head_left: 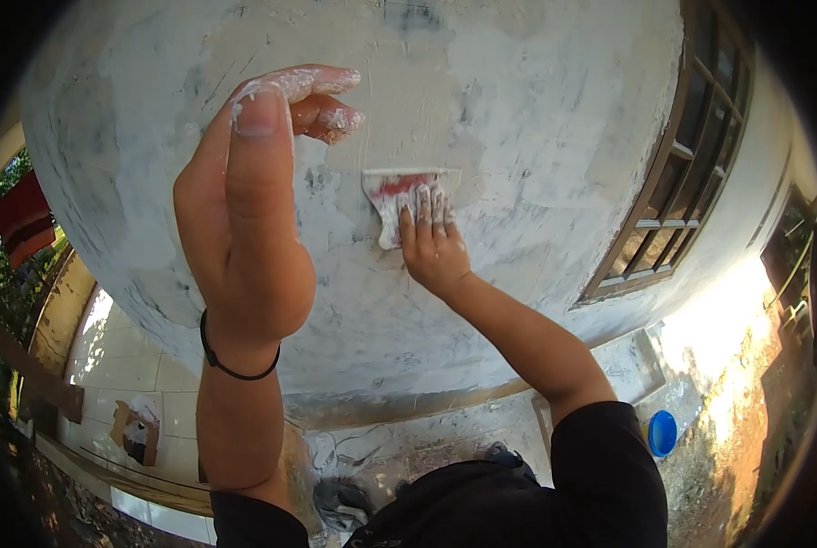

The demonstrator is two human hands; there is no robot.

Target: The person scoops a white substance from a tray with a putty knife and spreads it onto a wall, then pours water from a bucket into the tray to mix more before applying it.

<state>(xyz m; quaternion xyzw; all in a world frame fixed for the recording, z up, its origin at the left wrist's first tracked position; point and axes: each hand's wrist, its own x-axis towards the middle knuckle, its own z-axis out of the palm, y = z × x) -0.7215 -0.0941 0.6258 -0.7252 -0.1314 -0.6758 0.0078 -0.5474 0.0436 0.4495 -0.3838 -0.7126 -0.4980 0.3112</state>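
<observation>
In the head view my right hand, its fingers smeared with white paste, grips a putty spreader. The spreader is wide-edged, whitish with red showing through, and lies against the patchy grey-white wall with its broad edge upward. Close to the camera, my left hand is raised in front of the wall, fingers loosely bent and apart from the thumb. White paste coats its fingertips and thumb, and I see nothing held in it. A dark band circles the left wrist.
A brown-framed window is set in the wall at right. Below it, a blue bucket stands on the ground. An opened cardboard box sits on pale tiles at lower left. A low ledge runs along the wall's foot.
</observation>
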